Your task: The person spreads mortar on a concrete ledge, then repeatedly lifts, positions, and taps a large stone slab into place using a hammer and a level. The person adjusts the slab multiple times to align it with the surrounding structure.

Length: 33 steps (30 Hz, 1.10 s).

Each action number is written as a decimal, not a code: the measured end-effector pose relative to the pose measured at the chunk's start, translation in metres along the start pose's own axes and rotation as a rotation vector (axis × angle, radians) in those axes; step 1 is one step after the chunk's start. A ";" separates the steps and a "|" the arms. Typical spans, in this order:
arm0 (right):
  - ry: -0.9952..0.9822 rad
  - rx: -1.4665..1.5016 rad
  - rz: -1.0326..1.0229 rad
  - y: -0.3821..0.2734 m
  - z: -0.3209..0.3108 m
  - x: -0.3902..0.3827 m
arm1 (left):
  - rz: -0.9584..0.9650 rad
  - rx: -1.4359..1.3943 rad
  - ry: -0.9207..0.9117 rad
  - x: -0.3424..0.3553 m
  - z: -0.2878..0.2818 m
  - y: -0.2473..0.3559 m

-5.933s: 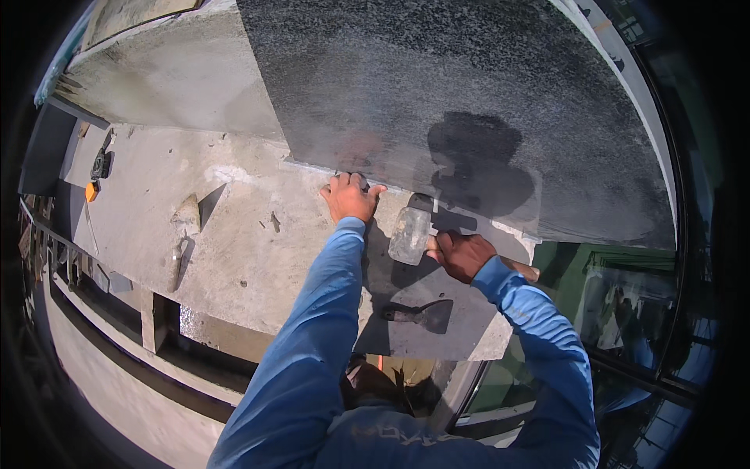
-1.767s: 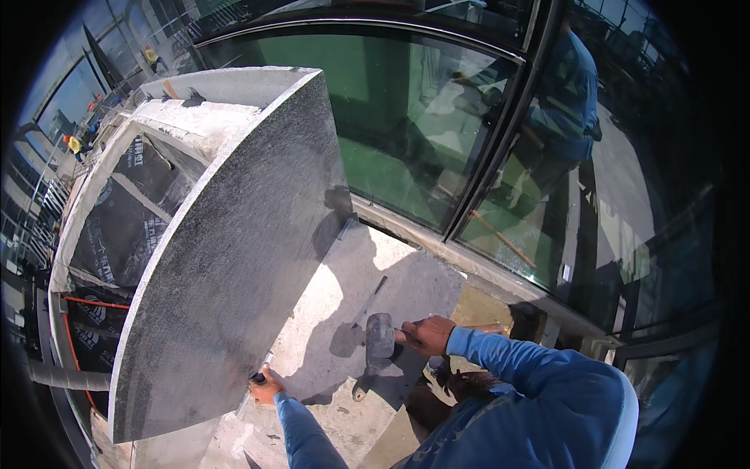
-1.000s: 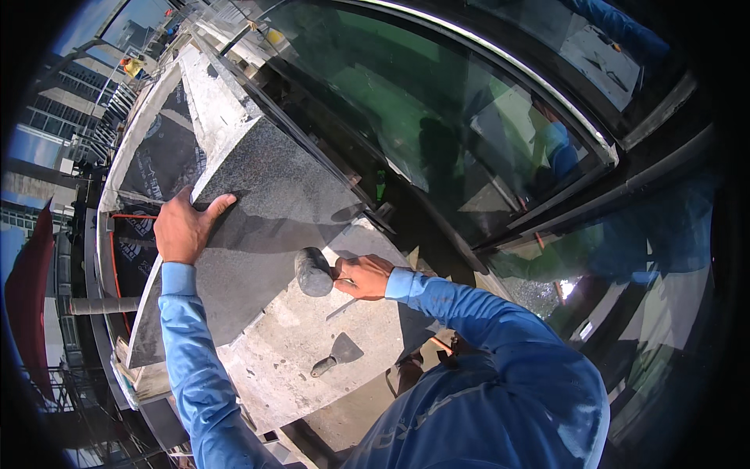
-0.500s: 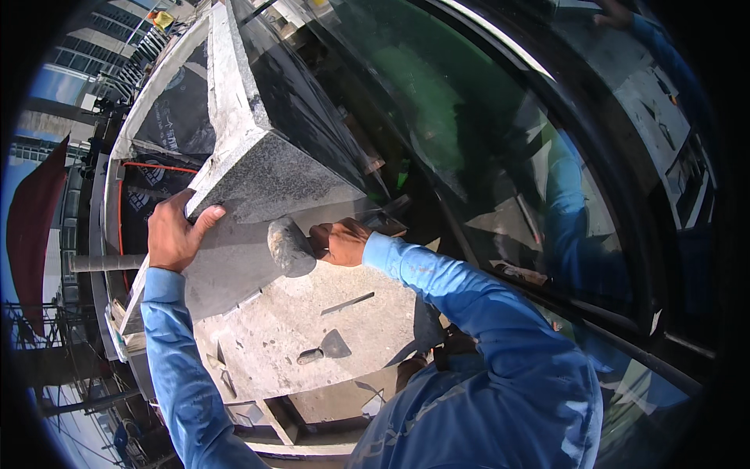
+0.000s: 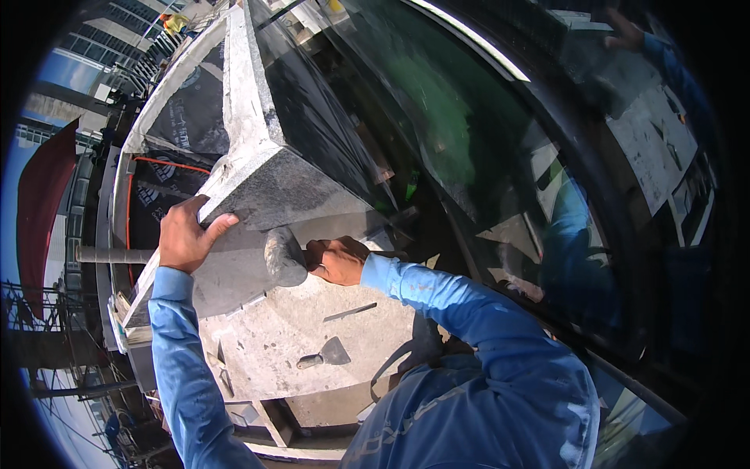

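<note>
A large grey speckled stone slab (image 5: 285, 184) lies on a mortar-covered ledge. My left hand (image 5: 186, 237) grips its near left edge, fingers curled over the rim. My right hand (image 5: 337, 260) is closed on the handle of a rubber mallet (image 5: 283, 256), whose grey head sits against the slab's near edge. Both arms are in blue sleeves.
A trowel (image 5: 324, 356) and a thin flat tool (image 5: 350, 312) lie on the grey mortar bed (image 5: 289, 336) below the slab. Dark glass panels (image 5: 484, 141) run along the right. A metal pipe (image 5: 109, 255) and a red cable (image 5: 168, 162) are at the left, with buildings far below.
My view has swung round and closer to the slab. My left hand has shifted along the slab's edge, and the mallet head has come up against the slab.
</note>
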State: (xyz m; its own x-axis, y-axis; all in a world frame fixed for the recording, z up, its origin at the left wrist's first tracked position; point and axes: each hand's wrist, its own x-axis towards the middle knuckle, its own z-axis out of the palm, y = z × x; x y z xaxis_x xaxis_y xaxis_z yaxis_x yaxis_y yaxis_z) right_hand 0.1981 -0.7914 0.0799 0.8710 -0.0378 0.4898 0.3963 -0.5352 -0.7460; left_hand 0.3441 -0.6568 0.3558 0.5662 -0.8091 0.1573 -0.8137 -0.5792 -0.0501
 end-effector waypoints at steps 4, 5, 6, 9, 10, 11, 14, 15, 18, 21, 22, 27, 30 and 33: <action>0.004 0.039 -0.196 0.003 -0.010 0.005 | -0.052 0.060 -0.024 -0.004 -0.007 0.004; -0.073 0.033 -0.122 0.007 -0.017 0.005 | -0.038 0.053 -0.013 -0.003 -0.004 0.004; -0.133 -0.096 0.118 0.013 -0.003 0.004 | -0.024 0.045 -0.001 -0.002 -0.003 0.003; -0.088 -0.092 0.070 0.019 0.002 0.004 | -0.019 0.039 0.001 -0.001 0.000 0.004; -0.052 -0.082 0.062 0.019 0.007 -0.001 | -0.023 0.039 -0.004 0.001 -0.001 0.005; -0.017 -0.069 0.060 0.021 0.014 -0.009 | -0.030 0.019 -0.013 0.002 0.000 0.008; -0.047 -0.127 -0.115 0.034 0.029 -0.023 | -0.046 -0.012 -0.031 0.000 0.003 0.001; -0.124 -0.115 -0.180 0.022 0.008 -0.020 | -0.043 -0.012 -0.041 -0.001 0.003 -0.001; -0.113 -0.194 -0.067 0.055 0.032 -0.018 | -0.052 -0.033 -0.043 -0.002 0.003 0.000; 0.035 -0.098 -0.015 0.052 0.042 -0.024 | -0.048 -0.030 -0.070 0.001 0.004 -0.002; 0.107 -0.046 -0.034 0.049 0.046 -0.027 | -0.045 -0.028 -0.051 0.001 0.002 -0.004; -0.052 -0.048 -0.004 0.037 0.029 -0.036 | -0.020 -0.082 -0.018 -0.001 0.006 0.004; -0.075 -0.083 0.183 0.033 0.033 -0.027 | -0.018 -0.075 -0.022 -0.001 0.005 0.002; -0.070 0.009 0.238 0.015 0.038 -0.032 | -0.025 -0.043 -0.044 -0.001 0.005 -0.002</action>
State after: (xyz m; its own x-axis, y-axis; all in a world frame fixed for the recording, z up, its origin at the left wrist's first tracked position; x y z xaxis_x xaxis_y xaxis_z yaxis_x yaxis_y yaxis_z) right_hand 0.1873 -0.7663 0.0358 0.9581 -0.1025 0.2676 0.1802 -0.5104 -0.8408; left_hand 0.3456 -0.6555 0.3509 0.5908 -0.7987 0.1140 -0.8037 -0.5951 -0.0039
